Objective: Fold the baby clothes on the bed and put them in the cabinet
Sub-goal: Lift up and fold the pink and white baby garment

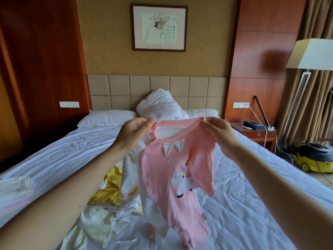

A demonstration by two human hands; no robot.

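While the left hand (134, 131) pinches one shoulder, the right hand (219, 132) pinches the other, holding a pink romper (173, 170) (unicorn print) above the bed (252, 186). Loose baby clothes (108, 195) lie beneath.

Both hands, left hand (134, 131), right hand (219, 131), pinching pink romper (173, 170) above bed (252, 186)

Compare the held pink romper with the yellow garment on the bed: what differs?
The pink romper hangs full length from the left hand and right hand; the yellow garment lies crumpled on the bed. The pink romper shows a unicorn print; the yellow garment looks plain. Neither is folded yet.
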